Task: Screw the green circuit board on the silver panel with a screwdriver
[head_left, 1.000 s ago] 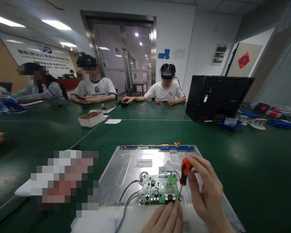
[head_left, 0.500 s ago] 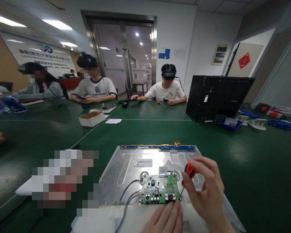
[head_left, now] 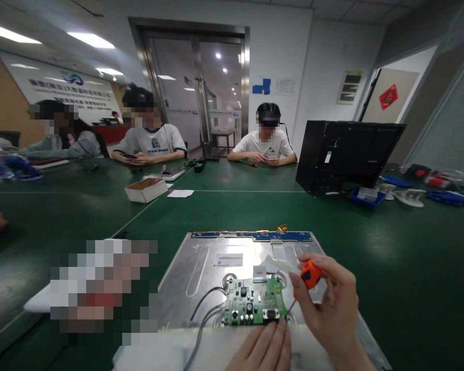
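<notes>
Green circuit board (head_left: 251, 304) sits on a silver metal panel (head_left: 201, 273) lying on the green desk (head_left: 410, 268), and I'll give every place by that board, going by the worker's side. At its near right corner there's an orange and black screwdriver (head_left: 312, 273), tilted over to the right with the shaft running down to the corner. The worker's right grip (head_left: 332, 304) is closed around the handle, thumb on one side, fingers on the other. Whether the tip is seated in a screw is too small to make out. Left grip (head_left: 261, 350) is laid at the board's near edge, fingers straight and side by side, tips right up against it. Thumb's hidden, so honestly I can't tell if it's pinching anything. There's a whitish sheet (head_left: 158, 350) on the near side of the board, partly under that hand. Some cables (head_left: 198, 340) come out of the board's left side, and a flat ribbon (head_left: 260, 274) sits at its far edge. Beyond the board, a blue strip (head_left: 286, 236) lines the panel's far edge. Way past the board, a black monitor casing (head_left: 351, 154) stands off to the right, and an open white box (head_left: 145, 190) sits off to the left
</notes>
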`<state>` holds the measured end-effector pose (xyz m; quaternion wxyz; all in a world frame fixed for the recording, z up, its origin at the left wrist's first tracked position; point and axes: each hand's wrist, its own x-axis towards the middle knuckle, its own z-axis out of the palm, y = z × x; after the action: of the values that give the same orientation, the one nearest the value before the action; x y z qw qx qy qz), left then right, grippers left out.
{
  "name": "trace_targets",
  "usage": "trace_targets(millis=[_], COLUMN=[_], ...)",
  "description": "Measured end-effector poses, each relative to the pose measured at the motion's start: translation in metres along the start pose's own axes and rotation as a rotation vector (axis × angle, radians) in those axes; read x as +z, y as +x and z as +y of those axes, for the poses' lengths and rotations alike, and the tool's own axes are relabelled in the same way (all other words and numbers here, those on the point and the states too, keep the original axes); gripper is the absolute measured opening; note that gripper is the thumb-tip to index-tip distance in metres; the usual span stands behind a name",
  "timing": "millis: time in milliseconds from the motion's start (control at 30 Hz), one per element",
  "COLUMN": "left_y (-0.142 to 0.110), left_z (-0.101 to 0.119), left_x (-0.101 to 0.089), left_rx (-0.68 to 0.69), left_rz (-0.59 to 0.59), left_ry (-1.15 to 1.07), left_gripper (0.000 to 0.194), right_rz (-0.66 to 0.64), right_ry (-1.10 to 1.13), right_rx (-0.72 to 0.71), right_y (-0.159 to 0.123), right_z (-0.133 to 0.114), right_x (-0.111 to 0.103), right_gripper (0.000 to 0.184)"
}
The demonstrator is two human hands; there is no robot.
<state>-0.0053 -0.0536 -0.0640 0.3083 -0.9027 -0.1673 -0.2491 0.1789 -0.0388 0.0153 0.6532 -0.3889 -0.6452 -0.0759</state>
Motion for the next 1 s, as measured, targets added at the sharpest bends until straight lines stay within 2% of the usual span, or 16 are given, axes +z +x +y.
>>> trace_targets(millis=[133,400,500,700,833,1000], left_y=[0.0013,0.0015,0.0008,0.0013,0.002,0.0021], left_z=[-0.0005,0.0,0.0002,-0.0011,-0.0015,-0.0007], left_x=[-0.0002,0.0,-0.0001,-0.0012,-0.001,-0.0008], left_rx=[-0.002,-0.014,-0.009,-0.011,0.0,-0.012], left_rz=[0.021,0.031,0.013,0.017,0.013,0.022], left_ry=[0.006,-0.004,-0.007,-0.019,0.005,0.008], left_gripper=[0.028,0.027,0.027,0.028,0.028,0.027], right_rz=[-0.021,-0.094,-0.077,-0.006,-0.038,-0.105], right_ry=[-0.063,-0.076,-0.058,0.033,-0.032,-0.048], right_rx=[-0.051,-0.016,-0.008,0.01,-0.053,-0.058], right_y=[0.0054,0.0053,0.0023,0.0006,0.0048,0.0064], right_z=[-0.0028,-0.0053,-0.0036,-0.0013,-0.0032,-0.0046], right_x=[-0.0019,-0.0037,-0.0026,0.0,-0.0017,-0.0052], right_gripper=[0.036,0.035,0.034,0.042,0.039,0.039])
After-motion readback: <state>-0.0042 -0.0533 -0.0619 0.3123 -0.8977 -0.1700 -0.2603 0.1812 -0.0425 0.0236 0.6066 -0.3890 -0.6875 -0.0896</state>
